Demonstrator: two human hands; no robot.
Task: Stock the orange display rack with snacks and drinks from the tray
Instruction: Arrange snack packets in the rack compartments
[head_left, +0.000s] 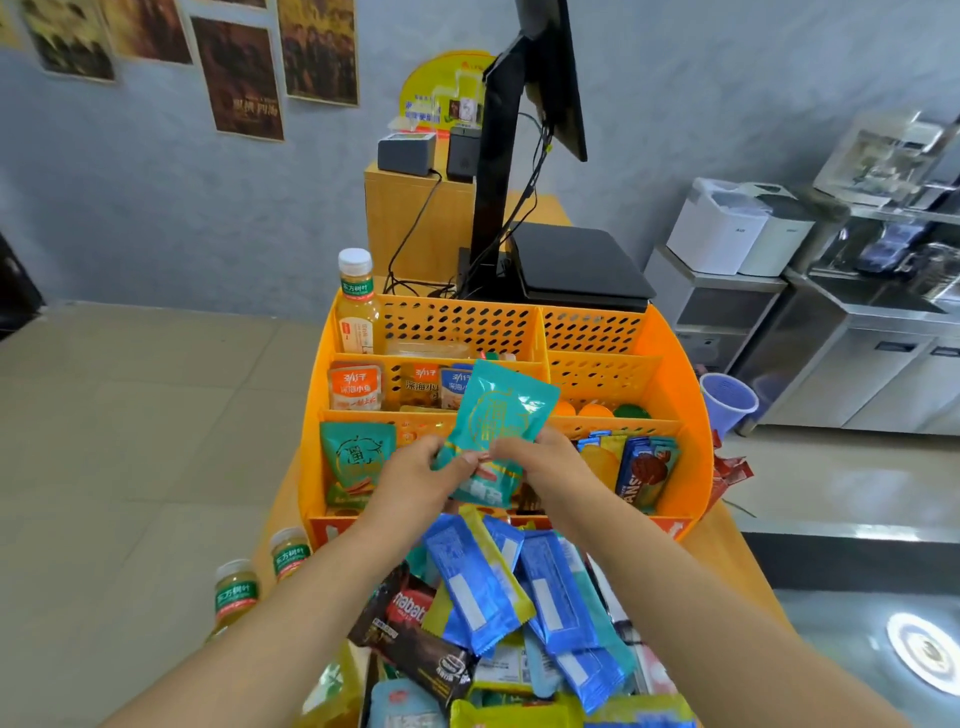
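Observation:
The orange display rack (670, 395) stands on the counter with several tiers. Both hands hold a teal snack pouch (493, 410) upright over the rack's lower left compartment. My left hand (421, 467) pinches its lower left corner; my right hand (540, 457) grips its lower right edge. A matching teal pouch (356, 457) sits in that compartment. A tea bottle (356, 301) stands in the top left tier. Orange packets (356, 387) fill the second tier. Below my arms lies a heap of blue and yellow snack bars (478, 582); the tray under it is hidden.
Two more tea bottles (236, 592) stand left of the heap. Chip and wafer packs (644, 467) fill the rack's lower right. A purple cup (727, 400) and red packets (730, 475) sit right of the rack. A black till screen and scale (576, 265) stand behind.

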